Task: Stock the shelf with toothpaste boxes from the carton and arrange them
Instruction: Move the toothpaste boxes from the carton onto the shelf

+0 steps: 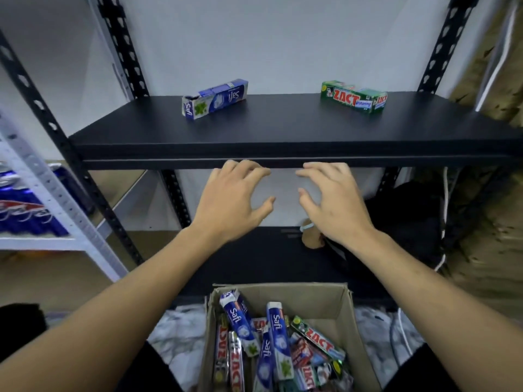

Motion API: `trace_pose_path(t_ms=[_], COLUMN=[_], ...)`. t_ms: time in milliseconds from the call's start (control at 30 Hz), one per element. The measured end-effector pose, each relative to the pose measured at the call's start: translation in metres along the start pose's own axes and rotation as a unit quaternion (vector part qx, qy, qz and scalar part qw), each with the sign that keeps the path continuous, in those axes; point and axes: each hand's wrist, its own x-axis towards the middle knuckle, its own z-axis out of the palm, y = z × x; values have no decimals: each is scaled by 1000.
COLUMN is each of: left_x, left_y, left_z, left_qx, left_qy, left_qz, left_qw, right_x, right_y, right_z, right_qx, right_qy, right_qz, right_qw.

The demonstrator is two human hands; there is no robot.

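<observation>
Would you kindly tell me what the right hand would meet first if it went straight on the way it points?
Probably the front edge of the black shelf, just beyond the right hand. Depth is unclear, so it might pass beneath instead.

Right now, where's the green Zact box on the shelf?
In the head view, the green Zact box lies flat on the black shelf, right of centre toward the back, well apart from the blue Safi box to its left.

Both hands, left (pixel 230 200) and right (pixel 334 202), outstretched, fingers spread, empty.
</observation>
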Motion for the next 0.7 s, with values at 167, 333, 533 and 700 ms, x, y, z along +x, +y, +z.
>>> trace_pose_path(t_ms=[167, 333, 533, 700], left_x=[-50, -106, -165, -204], left_y=[3, 9, 6, -6], left_z=[46, 104, 162, 203], left_qx=[14, 10, -17, -19], left_qy=[-120, -241, -332, -364], left_qz=[-38, -87, -151, -229], left_qw=[992, 967, 931, 903], right_x=[-56, -114, -181, -229], right_y=[11, 21, 40, 56], right_z=[44, 93, 135, 164], right_qx=[-32, -36, -34, -30], right_qy=[-109, -241, -372, -431], right_qz=[45, 111, 167, 200], right_qw=[993, 964, 912, 879])
